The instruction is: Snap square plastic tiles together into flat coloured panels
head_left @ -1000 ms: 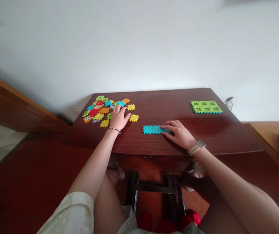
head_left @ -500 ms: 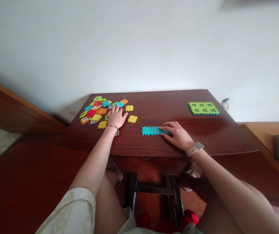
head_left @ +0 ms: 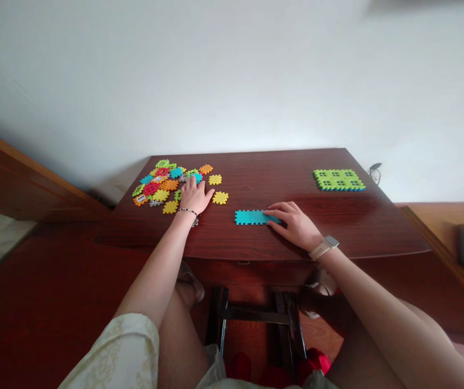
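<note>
My left hand (head_left: 194,197) reaches into a pile of interlocking puzzle tiles, thumb spread away from the fingers. Its fingertips rest on a blue tile (head_left: 198,177), part of which they cover. On the near side of the table, my right hand (head_left: 295,222) holds the right end of a flat blue strip of joined tiles (head_left: 250,217), thumb along the front edge and fingers over the back. Two yellow tiles, one nearer (head_left: 220,198) and one farther (head_left: 215,179), lie just right of my left hand. A grey tile (head_left: 195,221) shows partly beside my left wrist.
The loose pile includes red (head_left: 150,188), orange (head_left: 169,185) and green tiles on the table's left side. A green panel of joined window tiles (head_left: 338,180), with blue beneath, lies at the back right. A wall stands behind the table (head_left: 264,167); a dark stool is below.
My left hand has drawn slightly toward me, and the blue tile under its fingertips has shifted nearer and a little left. My right hand and the blue strip stay almost still.
</note>
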`<state>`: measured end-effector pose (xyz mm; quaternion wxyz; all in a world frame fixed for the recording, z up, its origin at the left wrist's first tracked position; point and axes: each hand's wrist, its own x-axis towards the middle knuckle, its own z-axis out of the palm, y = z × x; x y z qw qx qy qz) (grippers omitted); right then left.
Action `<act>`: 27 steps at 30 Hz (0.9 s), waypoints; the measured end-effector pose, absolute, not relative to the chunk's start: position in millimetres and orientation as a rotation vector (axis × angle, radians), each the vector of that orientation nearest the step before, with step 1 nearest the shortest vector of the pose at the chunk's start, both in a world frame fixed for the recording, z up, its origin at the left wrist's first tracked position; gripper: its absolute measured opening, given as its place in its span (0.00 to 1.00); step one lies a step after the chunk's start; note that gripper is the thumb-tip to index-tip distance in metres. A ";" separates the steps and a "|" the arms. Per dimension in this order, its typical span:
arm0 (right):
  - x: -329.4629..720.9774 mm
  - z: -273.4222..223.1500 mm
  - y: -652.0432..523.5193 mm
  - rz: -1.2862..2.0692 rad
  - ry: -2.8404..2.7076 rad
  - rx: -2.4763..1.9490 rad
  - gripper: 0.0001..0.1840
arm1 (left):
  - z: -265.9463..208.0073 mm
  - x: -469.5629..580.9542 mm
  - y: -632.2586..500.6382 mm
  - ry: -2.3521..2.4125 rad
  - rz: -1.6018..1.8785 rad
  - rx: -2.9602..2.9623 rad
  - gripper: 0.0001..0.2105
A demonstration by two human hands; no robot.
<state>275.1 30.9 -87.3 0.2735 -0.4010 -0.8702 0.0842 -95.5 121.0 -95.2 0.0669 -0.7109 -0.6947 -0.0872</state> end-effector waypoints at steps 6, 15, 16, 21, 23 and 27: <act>274.8 -87.6 31.8 0.231 -2.338 -1.075 0.17 | -89.7 -92.4 112.6 -2.094 -0.287 -2.162 0.25; 274.3 -87.5 32.8 0.250 -2.348 -1.063 0.18 | -79.2 -96.0 98.5 -2.056 -0.402 -2.182 0.14; 274.4 -87.9 32.9 0.245 -2.349 -1.061 0.18 | -79.1 -96.4 97.9 -2.042 -0.427 -2.187 0.13; 275.1 -89.2 33.4 0.254 -2.353 -1.051 0.18 | -81.0 -95.4 97.8 -2.037 -0.475 -2.171 0.18; 275.1 -89.4 33.5 0.251 -2.352 -1.053 0.18 | -83.1 -94.3 98.8 -2.074 -0.422 -2.142 0.18; 275.1 -89.3 33.3 0.245 -2.351 -1.057 0.18 | -87.1 -93.1 102.8 -2.072 -0.349 -2.131 0.16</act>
